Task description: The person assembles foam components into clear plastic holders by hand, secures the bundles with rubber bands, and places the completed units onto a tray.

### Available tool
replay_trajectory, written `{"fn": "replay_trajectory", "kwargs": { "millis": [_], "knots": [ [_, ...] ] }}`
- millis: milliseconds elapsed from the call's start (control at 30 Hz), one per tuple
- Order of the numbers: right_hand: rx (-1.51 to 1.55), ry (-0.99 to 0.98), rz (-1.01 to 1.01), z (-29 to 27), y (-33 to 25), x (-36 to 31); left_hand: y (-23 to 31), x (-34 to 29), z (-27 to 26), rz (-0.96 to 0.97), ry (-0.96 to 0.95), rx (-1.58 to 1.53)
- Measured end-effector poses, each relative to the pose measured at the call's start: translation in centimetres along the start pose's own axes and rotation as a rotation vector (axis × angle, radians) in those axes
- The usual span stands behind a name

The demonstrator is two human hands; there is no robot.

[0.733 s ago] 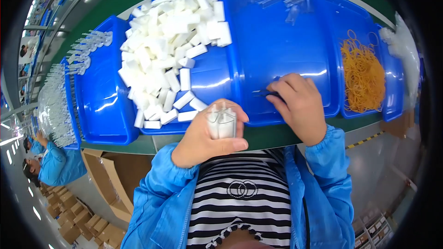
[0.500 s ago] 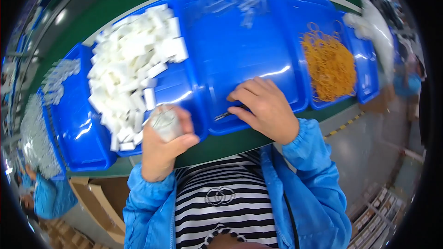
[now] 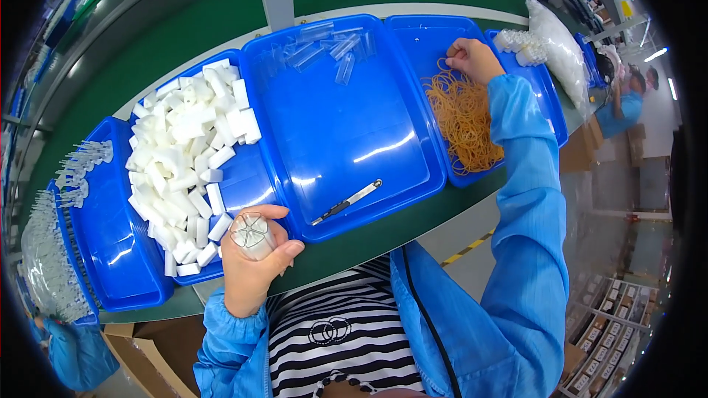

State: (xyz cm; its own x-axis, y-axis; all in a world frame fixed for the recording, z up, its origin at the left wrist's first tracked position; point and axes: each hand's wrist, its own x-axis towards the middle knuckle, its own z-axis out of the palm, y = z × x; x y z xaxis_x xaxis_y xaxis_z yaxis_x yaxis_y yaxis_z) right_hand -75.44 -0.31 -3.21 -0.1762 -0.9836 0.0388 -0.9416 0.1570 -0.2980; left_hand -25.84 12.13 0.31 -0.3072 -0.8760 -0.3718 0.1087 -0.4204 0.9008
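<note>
My left hand (image 3: 249,269) is wrapped round a bundle of clear plastic pieces (image 3: 252,234), whose ends form a round, wedge-like pattern facing up. It is beside the near edge of a tray of white foam blocks (image 3: 188,129). Over the far end of a heap of orange rubber bands (image 3: 461,114), my right hand (image 3: 473,60) is closed, with fingertips pinching a rubber band (image 3: 443,63). A black-and-silver pen (image 3: 346,202) lies in the wide middle tray (image 3: 332,125). Several clear plastic pieces (image 3: 344,46) lie at that tray's far end.
At the far left are another blue tray (image 3: 122,250) and a bag of clear plastic parts (image 3: 55,265). White parts (image 3: 520,46) sit in the right-hand tray beside a white plastic bag (image 3: 557,48). An open cardboard box (image 3: 158,354) stands below the bench at left.
My right hand has let go of the pen and moved far right to the rubber bands. The pen now lies in the middle tray. My left hand still holds the bundle.
</note>
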Motion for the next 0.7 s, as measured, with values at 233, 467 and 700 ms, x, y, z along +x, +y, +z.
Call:
{"fn": "replay_trajectory", "kwargs": {
  "millis": [233, 467, 700],
  "knots": [
    [-0.184, -0.054, 0.003, 0.3, -0.8, 0.9, -1.4, 0.3, 0.5, 0.077, -0.020, -0.100],
    [0.597, -0.006, -0.350, -2.3, -19.9, -8.7, -1.4, 0.6, 0.1, 0.122, -0.071, -0.266],
    [0.901, -0.272, -0.375, 1.3, -29.7, -18.0, -1.6, 0.4, -1.5, 0.119, -0.089, -0.280]
  ]
}}
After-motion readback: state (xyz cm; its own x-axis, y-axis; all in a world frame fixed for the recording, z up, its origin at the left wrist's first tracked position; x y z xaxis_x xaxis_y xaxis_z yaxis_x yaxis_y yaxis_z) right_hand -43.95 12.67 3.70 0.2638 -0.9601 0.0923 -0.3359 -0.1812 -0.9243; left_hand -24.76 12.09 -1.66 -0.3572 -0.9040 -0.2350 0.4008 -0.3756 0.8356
